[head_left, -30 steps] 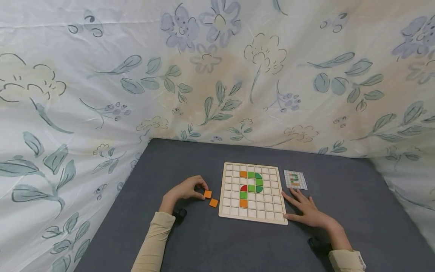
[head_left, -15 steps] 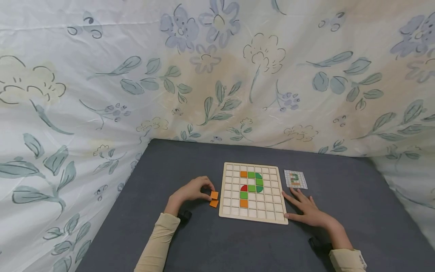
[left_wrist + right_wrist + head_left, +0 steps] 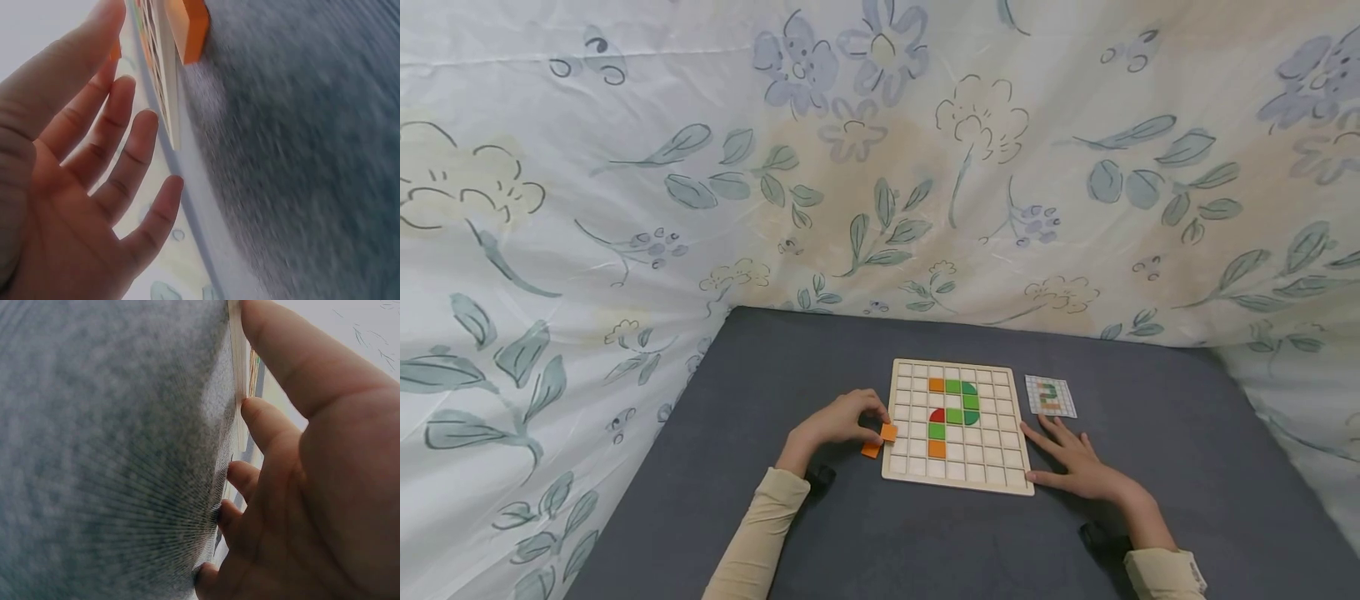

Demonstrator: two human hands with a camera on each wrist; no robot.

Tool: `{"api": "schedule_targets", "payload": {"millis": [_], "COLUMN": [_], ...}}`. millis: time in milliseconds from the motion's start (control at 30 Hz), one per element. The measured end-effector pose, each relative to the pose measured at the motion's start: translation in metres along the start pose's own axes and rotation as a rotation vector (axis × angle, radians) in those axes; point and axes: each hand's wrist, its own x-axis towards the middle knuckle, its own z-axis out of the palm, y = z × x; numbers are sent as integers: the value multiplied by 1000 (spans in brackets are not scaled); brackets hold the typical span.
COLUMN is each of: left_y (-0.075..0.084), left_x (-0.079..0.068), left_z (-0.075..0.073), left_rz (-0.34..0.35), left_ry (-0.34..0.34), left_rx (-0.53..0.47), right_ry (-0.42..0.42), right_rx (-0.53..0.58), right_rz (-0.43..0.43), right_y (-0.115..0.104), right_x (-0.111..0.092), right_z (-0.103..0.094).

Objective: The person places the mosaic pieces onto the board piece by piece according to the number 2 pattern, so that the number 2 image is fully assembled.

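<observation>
My left hand (image 3: 844, 418) pinches an orange square tile (image 3: 889, 432) between thumb and fingers, over the left edge of the wooden grid board (image 3: 1000, 476). In the left wrist view the thumb hides most of that tile. A second orange tile (image 3: 870, 450) lies on the table just left of the board, partly under the hand. My right hand (image 3: 1086, 468) rests with spread fingers, thumb and index fingertip touching the board's right edge. On the board, orange, green and red pieces sit in the cells, among them a red quarter-round piece (image 3: 937, 415).
A small printed card (image 3: 1050, 397) with a coloured grid pattern lies right of the board, beyond the right hand's fingertips. A dark grey cloth (image 3: 820, 350) covers the table. Behind and at the sides hangs a floral curtain (image 3: 880, 167).
My left hand has moved right with the pinched orange tile, from the table past the loose tile to above the board's left edge. The right hand has stayed in place.
</observation>
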Motion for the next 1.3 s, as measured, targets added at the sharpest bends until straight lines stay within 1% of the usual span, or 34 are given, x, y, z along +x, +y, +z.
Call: {"api": "schedule_targets", "payload": {"millis": [100, 200, 367, 700, 1033, 1200, 1300], "left_y": [1, 5, 9, 18, 29, 32, 33], "left_x": [5, 8, 12, 21, 32, 36, 39], "left_z": [3, 5, 8, 11, 16, 19, 22], "left_rz": [0, 3, 31, 65, 87, 109, 104], "left_ry": [-6, -5, -2, -6, -13, -16, -22], "left_rx": [17, 11, -7, 12, 29, 33, 30], "right_ry": [-10, -15, -19, -19, -20, -7, -10], "right_rx": [-11, -21, -32, -23, -36, -38, -36], "right_rz": [18, 31, 52, 35, 53, 34, 36], "right_y": [0, 0, 1, 2, 3, 1, 0], "right_x": [0, 0, 1, 1, 1, 0, 0], "right_z": [1, 2, 2, 1, 2, 0, 0]}}
